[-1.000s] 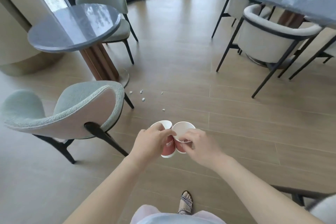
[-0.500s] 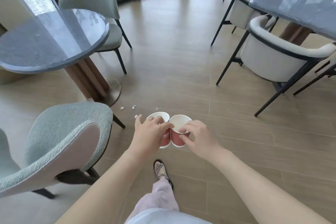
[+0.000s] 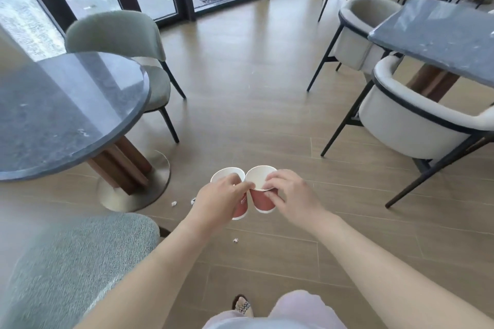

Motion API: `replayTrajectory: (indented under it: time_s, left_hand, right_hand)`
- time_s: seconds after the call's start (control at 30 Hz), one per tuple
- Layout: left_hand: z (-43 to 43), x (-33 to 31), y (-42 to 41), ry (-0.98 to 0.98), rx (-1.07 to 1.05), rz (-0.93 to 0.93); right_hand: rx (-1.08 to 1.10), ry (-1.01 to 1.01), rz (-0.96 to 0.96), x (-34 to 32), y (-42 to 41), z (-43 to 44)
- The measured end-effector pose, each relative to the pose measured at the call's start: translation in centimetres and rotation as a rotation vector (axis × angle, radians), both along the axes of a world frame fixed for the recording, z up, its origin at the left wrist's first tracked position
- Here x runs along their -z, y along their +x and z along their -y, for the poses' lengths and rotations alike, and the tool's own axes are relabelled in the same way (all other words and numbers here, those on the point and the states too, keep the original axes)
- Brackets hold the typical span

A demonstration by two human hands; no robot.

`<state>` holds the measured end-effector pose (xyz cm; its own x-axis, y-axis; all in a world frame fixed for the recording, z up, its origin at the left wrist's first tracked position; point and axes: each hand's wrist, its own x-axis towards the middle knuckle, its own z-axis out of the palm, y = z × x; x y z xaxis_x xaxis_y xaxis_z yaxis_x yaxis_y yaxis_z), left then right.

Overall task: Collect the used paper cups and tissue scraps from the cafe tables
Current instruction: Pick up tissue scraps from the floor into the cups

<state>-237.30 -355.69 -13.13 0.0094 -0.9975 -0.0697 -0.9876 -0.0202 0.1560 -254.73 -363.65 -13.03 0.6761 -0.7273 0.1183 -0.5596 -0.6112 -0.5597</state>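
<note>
**Two paper cups in hand, scraps left on the floor**

The round table [image 3: 66,115] on the left and the square table [image 3: 441,40] on the right both show bare grey tops, with a green-grey chair [image 3: 66,262] close at the lower left. Between them, above the wooden floor [image 3: 254,83], the person holds the two cups side by side at about waist height, rims touching.

The left cup [image 3: 240,209] and the right cup [image 3: 263,201] are red outside and white inside. Judging by the look, they are thin, light paper that is stiff at the rolled rim but easily dented at the wall. The rim or the upper wall is the safest hold, with a light squeeze. They would likely nest into each other.

The left hand [image 3: 219,200] wraps its curled fingers round the upper wall of the left cup from the near side. Its foremost fingertip reaches across to the rim of the other cup. The right hand [image 3: 291,195] pinches the near rim of the right cup, with its fingers [image 3: 270,181] hooked over the lip and the cup tilted a little forward. Both forearms are stretched forward and slightly inward. The fingers cover part of each mouth, so I cannot tell whether anything lies inside.

Small white tissue scraps [image 3: 174,203] lie on the floor near the round table's base, and another scrap [image 3: 235,240] lies below the cups, not yet picked up.
</note>
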Motion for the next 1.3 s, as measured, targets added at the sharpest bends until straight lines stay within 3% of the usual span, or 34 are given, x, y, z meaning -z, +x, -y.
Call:
replayTrajectory:
  time_s: [0.33,0.6,0.8,0.97,1.3]
  left_hand:
    - [5.8,0.1,6.2,0.084,-0.201,-0.012]
    - [13.4,3.2,10.3,0.046,-0.58,-0.023]
    - [17.4,4.7,11.4,0.012,-0.873,-0.164]
    - [17.0,5.7,11.4,0.014,-1.021,-0.212]
    - [11.1,12.5,9.9,0.112,-1.148,-0.239]
  right_hand:
    - [-0.235,0.054,-0.013,2.7,8.2,8.5]
    - [-0.525,0.073,-0.065,4.4,16.5,19.7]
    - [-0.769,0.094,-0.079,4.6,21.1,26.0]
    - [-0.955,0.119,-0.126,6.1,23.4,26.8]
    - [-1.102,0.17,-0.182,14.1,24.8,22.3]
